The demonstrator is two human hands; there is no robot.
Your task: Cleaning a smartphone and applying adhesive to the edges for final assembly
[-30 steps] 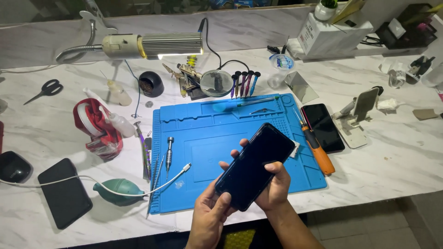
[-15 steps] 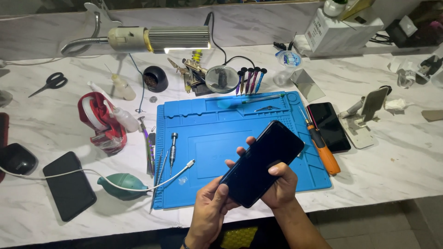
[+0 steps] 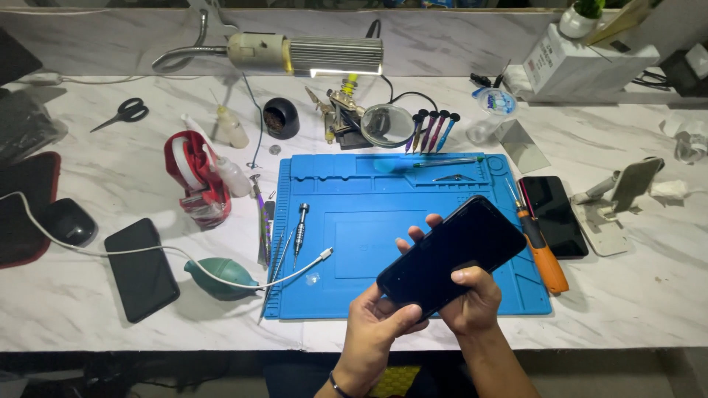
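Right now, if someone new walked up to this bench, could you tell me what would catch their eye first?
Most likely the dark smartphone held in both hands, left hand at its lower end and right hand beneath it, above the bright blue work mat. After that, the lit lamp at the back and the orange-handled screwdriver on the mat's right edge.
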